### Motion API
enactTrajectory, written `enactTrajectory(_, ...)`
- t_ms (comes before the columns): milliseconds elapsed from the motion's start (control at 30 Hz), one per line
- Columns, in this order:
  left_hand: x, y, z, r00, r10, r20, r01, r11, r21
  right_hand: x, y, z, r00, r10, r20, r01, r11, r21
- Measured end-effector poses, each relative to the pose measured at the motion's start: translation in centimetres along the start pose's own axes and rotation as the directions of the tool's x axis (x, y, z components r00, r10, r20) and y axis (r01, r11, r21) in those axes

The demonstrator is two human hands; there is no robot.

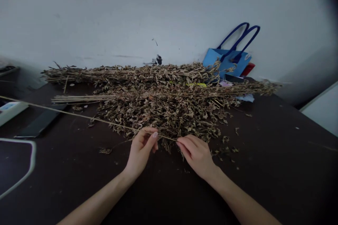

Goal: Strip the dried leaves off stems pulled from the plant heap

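A long, thin dried stem (87,116) runs from the left edge of the view to my two hands. My left hand (144,147) pinches it between thumb and fingers. Close by on the right, my right hand (196,153) closes its fingertips on the stem near its right end. Just beyond both hands lies a broad heap of dried, curled brown leaves (163,112). Across the heap rests a bundle of bare-ended dried stalks (81,99), with a second leafy bundle (126,75) behind it along the wall.
A blue bag (229,61) with dark blue handles stands at the back right against the wall. To the left are a white power strip (12,112), a black flat object (42,123) and a white cable (33,158). Leaf bits are scattered over the dark table (264,161).
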State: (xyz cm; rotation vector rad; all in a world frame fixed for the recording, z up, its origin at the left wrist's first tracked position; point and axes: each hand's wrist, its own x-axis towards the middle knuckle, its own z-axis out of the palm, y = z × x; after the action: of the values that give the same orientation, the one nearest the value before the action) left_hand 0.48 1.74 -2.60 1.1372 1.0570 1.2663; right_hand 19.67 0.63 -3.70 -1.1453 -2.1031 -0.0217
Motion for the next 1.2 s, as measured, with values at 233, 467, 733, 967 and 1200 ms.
enactTrajectory(233,-0.7,0.4,0.4,0.989,0.040,0.144,-0.023,0.993,-0.112,-0.5,-0.3,0.1,0.997,0.029,0.072,-0.037,0.994,0.103)
enactTrajectory(467,-0.8,-0.3,0.5,0.964,0.011,0.265,0.020,0.993,-0.113,-0.7,-0.5,0.3,0.997,0.009,0.075,-0.020,0.990,0.139)
enactTrajectory(733,-0.5,0.0,0.3,0.952,-0.011,0.307,-0.019,0.995,0.096,-0.8,-0.5,0.5,0.995,0.015,0.102,-0.033,0.983,0.178)
enactTrajectory(967,-0.2,-0.4,0.0,0.956,-0.007,0.294,-0.038,0.988,0.146,-0.8,-0.4,0.7,0.991,0.023,0.132,-0.053,0.971,0.232)
enactTrajectory(1200,-0.4,-0.5,0.1,0.963,0.058,0.264,-0.107,0.978,0.176,-0.9,-0.6,0.7,0.994,0.002,0.109,-0.028,0.971,0.236)
